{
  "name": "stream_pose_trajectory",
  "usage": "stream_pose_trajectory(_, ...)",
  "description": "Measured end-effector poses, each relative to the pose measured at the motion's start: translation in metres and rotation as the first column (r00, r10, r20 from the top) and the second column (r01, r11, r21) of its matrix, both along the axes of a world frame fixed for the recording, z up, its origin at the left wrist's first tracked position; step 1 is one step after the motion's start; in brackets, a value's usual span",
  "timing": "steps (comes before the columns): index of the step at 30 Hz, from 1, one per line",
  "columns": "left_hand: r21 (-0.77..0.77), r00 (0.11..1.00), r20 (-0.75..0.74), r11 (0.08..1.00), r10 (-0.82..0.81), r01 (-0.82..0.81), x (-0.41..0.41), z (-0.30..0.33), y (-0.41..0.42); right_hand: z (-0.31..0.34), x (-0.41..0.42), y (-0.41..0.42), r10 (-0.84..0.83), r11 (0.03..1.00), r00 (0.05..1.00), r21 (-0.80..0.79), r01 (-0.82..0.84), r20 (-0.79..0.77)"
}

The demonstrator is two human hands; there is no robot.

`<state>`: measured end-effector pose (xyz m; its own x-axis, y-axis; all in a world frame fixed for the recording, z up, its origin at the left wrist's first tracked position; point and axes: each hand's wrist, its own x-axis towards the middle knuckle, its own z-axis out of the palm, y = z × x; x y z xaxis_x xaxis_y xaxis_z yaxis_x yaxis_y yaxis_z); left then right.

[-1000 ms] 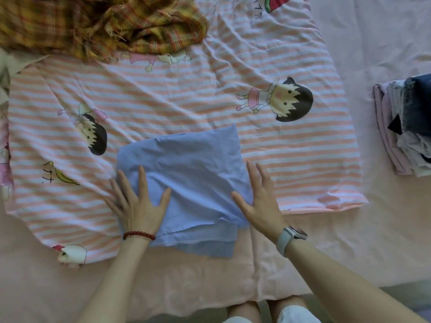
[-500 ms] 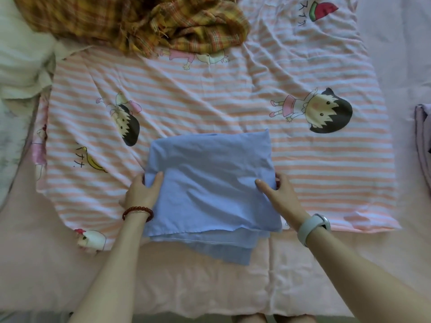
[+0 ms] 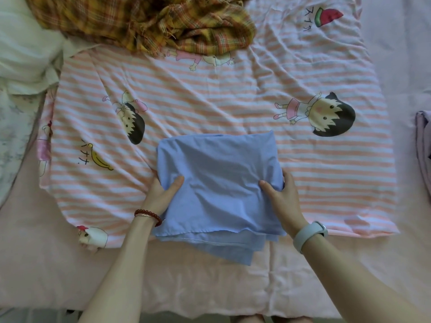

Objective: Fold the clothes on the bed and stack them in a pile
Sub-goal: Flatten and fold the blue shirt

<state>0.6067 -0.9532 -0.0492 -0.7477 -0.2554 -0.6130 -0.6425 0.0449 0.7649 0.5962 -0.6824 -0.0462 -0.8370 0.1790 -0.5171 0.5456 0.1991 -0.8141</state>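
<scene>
a bed (image 3: 210, 287) with a soft pink cover fills the view, and a pink striped sheet (image 3: 210, 108) with cartoon kids on it lies spread over the middle. on the near part of that sheet sits a folded blue cloth (image 3: 217, 183), with some loose layers poking out at its near edge. the left hand (image 3: 161, 194) grips the left side of the blue cloth, thumb on top and fingers tucked under. the right hand (image 3: 283, 197) grips the right side the same way, thumb on top. far away at the top left lies a messy yellow checked cloth (image 3: 144, 22), not folded yet. at the far right edge peeks a bit of a pile of folded clothes (image 3: 423, 145). it looks like the blue cloth is about to be picked up and put on that pile. the bottom layers hang loose, so they could slip out and the fold could fall open if the hands lift too fast. the striped sheet might get pulled along too if fingers catch it.
</scene>
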Motion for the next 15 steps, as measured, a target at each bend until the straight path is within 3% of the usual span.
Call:
stream_pose_trajectory(6,-0.179,0.994,-0.103,0.984,-0.026,0.007,0.008,0.007,0.017,0.009,0.002,0.013,0.017,0.999,0.998,0.044,-0.014,-0.061)
stream_pose_trajectory(15,-0.247,0.988,-0.155,0.967,0.018,-0.056,0.056,0.041,0.096,0.045,0.043,0.082,-0.028,0.994,0.998,0.108,0.034,-0.054)
